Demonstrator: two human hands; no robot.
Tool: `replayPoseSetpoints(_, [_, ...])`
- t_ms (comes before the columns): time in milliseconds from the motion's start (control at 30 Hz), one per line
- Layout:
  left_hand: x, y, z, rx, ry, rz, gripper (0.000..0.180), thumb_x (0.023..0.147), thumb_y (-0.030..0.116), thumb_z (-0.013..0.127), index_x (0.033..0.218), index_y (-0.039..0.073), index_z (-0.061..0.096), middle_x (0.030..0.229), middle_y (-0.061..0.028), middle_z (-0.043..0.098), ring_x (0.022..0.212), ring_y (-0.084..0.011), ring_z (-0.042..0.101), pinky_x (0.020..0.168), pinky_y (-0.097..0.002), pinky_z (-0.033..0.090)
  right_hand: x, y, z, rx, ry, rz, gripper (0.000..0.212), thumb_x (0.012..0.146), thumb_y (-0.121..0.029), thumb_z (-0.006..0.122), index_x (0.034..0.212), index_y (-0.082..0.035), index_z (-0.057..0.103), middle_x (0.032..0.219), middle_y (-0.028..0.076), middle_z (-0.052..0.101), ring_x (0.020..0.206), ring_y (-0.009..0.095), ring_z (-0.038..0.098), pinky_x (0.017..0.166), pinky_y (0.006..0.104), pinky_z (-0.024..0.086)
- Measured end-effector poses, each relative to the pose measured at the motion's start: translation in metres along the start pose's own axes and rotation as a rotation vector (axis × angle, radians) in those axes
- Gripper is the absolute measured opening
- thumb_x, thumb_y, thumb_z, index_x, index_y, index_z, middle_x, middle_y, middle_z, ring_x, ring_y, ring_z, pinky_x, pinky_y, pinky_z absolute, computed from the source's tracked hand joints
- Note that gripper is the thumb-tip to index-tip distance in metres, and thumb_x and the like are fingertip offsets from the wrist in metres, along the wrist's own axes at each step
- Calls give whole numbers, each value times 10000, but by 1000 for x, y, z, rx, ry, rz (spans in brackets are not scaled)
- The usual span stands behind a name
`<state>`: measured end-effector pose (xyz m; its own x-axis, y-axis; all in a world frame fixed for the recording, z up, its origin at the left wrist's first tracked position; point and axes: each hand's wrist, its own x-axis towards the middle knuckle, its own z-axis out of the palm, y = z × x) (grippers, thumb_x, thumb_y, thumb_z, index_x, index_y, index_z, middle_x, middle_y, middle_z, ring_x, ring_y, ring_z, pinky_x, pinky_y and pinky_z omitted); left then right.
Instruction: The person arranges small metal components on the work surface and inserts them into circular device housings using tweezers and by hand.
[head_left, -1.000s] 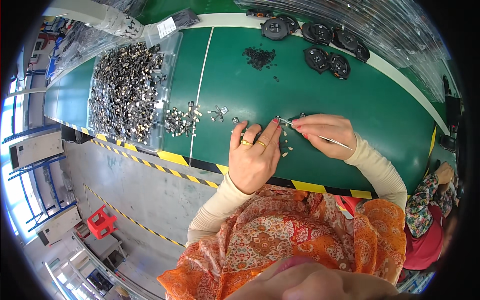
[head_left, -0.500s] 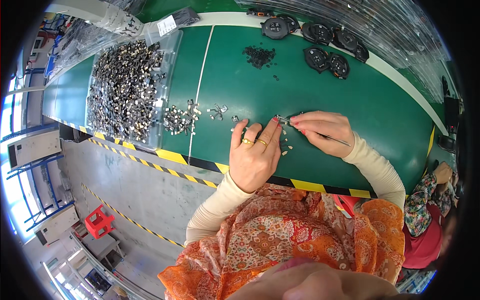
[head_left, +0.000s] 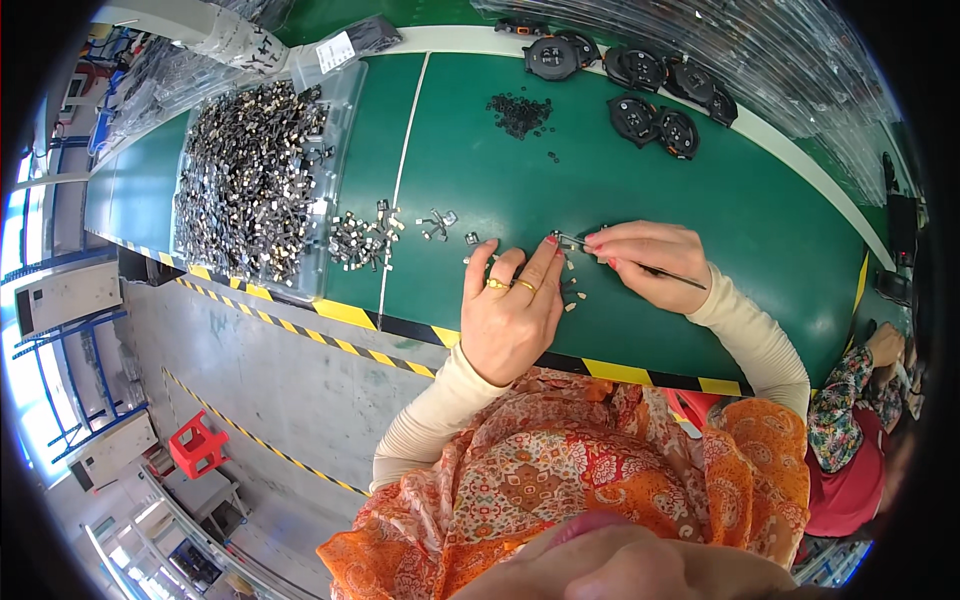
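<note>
Work on one small part point(head_left: 557, 236) appears to be under way rather than finished: it lies on the green surface point(head_left: 480, 170), between the striped near edge and the far edge, at the fingertips of both hands. The left hand point(head_left: 512, 312) rests palm down, fingers extended, the fingertips set at the part; at this scale I cannot tell whether they pinch it or merely pin it. The right hand point(head_left: 660, 264) grips a thin tool point(head_left: 677, 278), its tip at the part.

A few pale bits point(head_left: 570, 296) lie just beside the left hand, toward the near edge; these look like the yield so far. Far more seems left: toward the surface's left end, a clear tray point(head_left: 347, 125) holds a dense heap of small parts point(head_left: 250, 180), with a loose cluster point(head_left: 360, 243) just beside its right wall and several stray pieces point(head_left: 436, 225) nearer the left hand. Toward the far edge lie a pile of tiny black pieces point(head_left: 520, 116) and, farther right, round black cases point(head_left: 634, 118), both well apart from the hands.
</note>
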<state>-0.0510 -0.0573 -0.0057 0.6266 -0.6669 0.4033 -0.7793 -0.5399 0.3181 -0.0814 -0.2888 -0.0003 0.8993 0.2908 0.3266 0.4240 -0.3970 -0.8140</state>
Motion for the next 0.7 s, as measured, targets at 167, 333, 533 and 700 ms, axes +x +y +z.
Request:
replayPoseSetpoints(167, [0,-1,0,-5,3,4,315,766,53,680,1078,29,712,1192,-38,665,985,-223,564,1029,-464,370,-1,1,0,18,-8,12,225,845,74,613,1045,12,697,1096,148,700,916,244,703,770,314,569])
replayPoseSetpoints(333, [2,-5,0,-54,8,14,299,765,90,690,1054,15,706,1186,-58,640,1027,-216,544,1022,-472,372,5,4,-2,113,66,80,203,839,107,619,1012,24,684,1109,165,680,919,249,699,788,320,570])
replayPoseSetpoints(533, [1,-2,1,13,24,35,306,767,95,691,1062,16,703,1179,-55,638,1023,-214,547,1030,-474,365,0,1,-2,61,2,44,178,818,99,659,975,22,692,1065,152,679,944,246,696,803,320,575])
replayPoseSetpoints(700, [1,-3,0,-20,25,30,311,764,90,688,1064,12,700,1175,-62,636,1026,-219,547,1028,-475,368,-1,3,-1,99,36,73,180,837,102,640,994,29,690,1049,155,673,959,239,696,820,316,580])
